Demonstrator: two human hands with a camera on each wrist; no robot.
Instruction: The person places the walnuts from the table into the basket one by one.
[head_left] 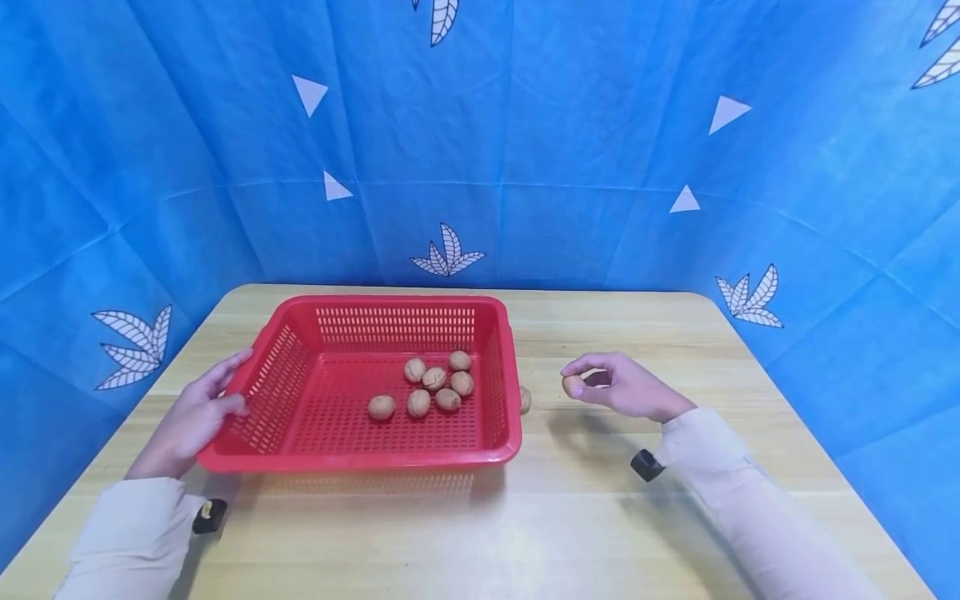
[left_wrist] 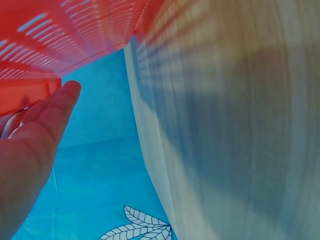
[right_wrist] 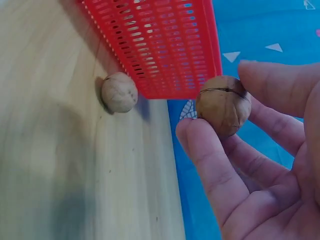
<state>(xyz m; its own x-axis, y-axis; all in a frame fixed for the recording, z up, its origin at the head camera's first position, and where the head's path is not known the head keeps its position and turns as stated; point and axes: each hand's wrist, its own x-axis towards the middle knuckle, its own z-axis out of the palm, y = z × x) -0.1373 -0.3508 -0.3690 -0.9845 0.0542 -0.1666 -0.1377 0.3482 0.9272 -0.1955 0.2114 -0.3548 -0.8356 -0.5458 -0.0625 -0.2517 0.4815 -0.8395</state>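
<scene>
My left hand (head_left: 187,421) grips the left rim of a red plastic basket (head_left: 352,462), thumb over the rim and fingers on the outer side. Several walnuts (head_left: 418,403) lie on the basket's slotted floor, mostly toward its right half. To the right of the basket, my right hand (head_left: 628,387) pinches one walnut (right_wrist: 222,106) between thumb and fingertips, above the table. Another walnut (right_wrist: 119,92) rests on the tabletop close to the basket's right end; in the head view the rim partly hides it.
Light wood-grain table (head_left: 570,533) lies under everything, with rounded far corners. A blue cloth (head_left: 570,233) with white leaf and triangle prints hangs behind and at both sides. Small black devices sit at the left wrist (head_left: 210,517) and right wrist (head_left: 647,465).
</scene>
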